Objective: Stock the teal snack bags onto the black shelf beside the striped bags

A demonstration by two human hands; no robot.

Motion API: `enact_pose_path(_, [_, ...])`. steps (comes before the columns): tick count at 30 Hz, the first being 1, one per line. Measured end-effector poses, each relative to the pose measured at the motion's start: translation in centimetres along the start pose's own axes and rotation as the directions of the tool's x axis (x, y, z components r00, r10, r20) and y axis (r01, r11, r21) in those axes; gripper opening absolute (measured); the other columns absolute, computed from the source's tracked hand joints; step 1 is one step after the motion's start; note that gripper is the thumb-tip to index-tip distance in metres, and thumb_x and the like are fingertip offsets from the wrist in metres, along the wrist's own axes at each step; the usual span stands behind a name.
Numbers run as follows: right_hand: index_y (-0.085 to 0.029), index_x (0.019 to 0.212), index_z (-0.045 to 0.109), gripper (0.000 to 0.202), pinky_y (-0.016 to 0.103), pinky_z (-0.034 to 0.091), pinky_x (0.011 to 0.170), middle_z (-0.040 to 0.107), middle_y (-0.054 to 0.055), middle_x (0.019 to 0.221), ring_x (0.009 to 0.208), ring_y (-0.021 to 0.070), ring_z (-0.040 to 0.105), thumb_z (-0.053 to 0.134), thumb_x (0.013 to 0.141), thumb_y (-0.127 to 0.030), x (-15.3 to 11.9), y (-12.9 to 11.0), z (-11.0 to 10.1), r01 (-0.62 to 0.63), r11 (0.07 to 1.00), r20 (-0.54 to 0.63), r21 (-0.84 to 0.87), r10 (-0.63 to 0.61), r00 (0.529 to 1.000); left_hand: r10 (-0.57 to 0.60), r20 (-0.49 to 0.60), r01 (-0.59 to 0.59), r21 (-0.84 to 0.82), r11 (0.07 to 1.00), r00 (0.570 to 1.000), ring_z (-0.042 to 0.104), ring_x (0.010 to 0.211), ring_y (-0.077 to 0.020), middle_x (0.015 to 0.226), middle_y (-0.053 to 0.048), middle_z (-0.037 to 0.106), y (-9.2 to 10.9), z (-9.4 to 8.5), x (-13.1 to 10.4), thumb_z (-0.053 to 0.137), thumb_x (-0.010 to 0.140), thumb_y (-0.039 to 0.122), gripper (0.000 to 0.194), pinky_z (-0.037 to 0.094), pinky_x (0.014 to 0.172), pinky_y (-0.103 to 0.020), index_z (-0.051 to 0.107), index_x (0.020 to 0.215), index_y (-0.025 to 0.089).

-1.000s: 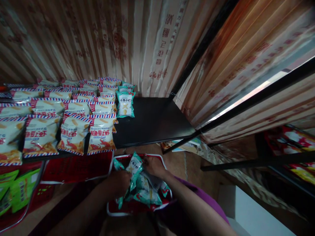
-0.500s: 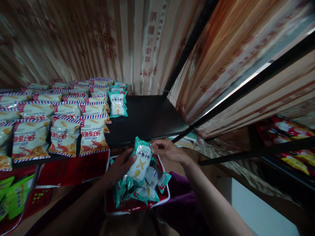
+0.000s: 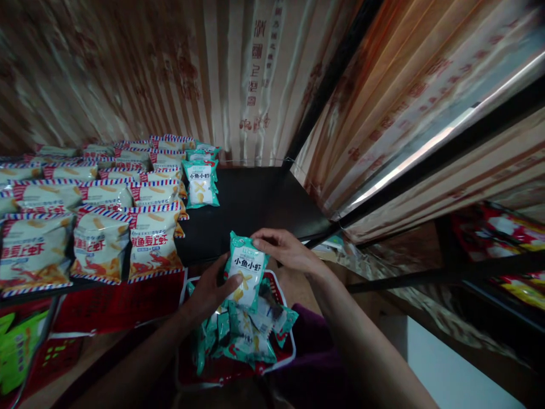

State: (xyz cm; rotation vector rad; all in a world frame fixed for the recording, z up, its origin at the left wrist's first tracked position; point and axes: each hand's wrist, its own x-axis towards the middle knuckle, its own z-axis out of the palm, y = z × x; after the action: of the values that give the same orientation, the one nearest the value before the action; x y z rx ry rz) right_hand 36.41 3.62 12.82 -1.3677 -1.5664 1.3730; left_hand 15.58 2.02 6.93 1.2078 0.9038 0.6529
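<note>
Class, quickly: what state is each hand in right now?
Left hand: closed, holding the teal snack bag by its side.
Right hand: closed, pinching that bag's top corner.

Black shelf (image 3: 255, 199) is holding rows of white snack bags (image 3: 154, 244) with red-and-blue striped edges, filling its left part. Green snack bags (image 3: 202, 183) are standing one behind another, just right of the white rows, toward the back. Printed fronts are facing the camera.

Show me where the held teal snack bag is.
In the head view, the teal bag is below and slightly left of centre, held between the left hand and right hand, above a red basket.
</note>
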Motion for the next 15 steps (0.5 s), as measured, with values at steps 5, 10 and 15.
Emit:
enact_pose_path(5, [-0.015, 0.073, 0.066, 0.028, 0.022, 0.036, 0.054, 0.058, -0.003, 0.060, 0.055, 0.0085, 0.048, 0.066, 0.073, -0.044, 0.8, 0.0, -0.3, -0.071, 0.995, -0.172, 0.068, 0.082, 0.982, 0.013, -0.004, -0.014, -0.008, 1.000, 1.000, 0.060, 0.106, -0.0268, 0.121, -0.009, 0.063, 0.1, 0.3, 1.4, 0.063, 0.076, 0.043, 0.053, 0.050, 0.085, -0.034, 0.052, 0.122, 0.018])
enact_pose_path(10, [-0.016, 0.066, 0.067, 0.026, 0.021, 0.032, 0.047, 0.055, -0.005, 0.054, 0.050, 0.0073, 0.043, 0.069, 0.066, -0.042, 1.2, -0.7, -0.6, -0.085, 0.987, -0.265, 0.133, 0.118, 0.957, -0.021, 0.003, 0.021, -0.118, 0.993, 1.000, 0.064, 0.098, -0.0260, 0.115, -0.010, 0.066, 0.8, 0.4, 2.1, 0.066, 0.075, 0.044, 0.056, 0.053, 0.076, -0.032, 0.051, 0.122, 0.017])
enact_pose_path(15, [-0.016, 0.066, 0.067, 0.026, 0.021, 0.032, 0.047, 0.056, -0.005, 0.053, 0.048, 0.0076, 0.045, 0.069, 0.066, -0.042, 1.6, -0.7, -0.6, -0.081, 0.982, -0.334, 0.168, 0.134, 0.933, -0.023, 0.004, 0.024, -0.132, 0.991, 1.000, 0.065, 0.097, -0.0257, 0.114, -0.011, 0.066, 1.3, 0.7, 2.5, 0.066, 0.074, 0.045, 0.055, 0.053, 0.076, -0.031, 0.053, 0.119, 0.016])
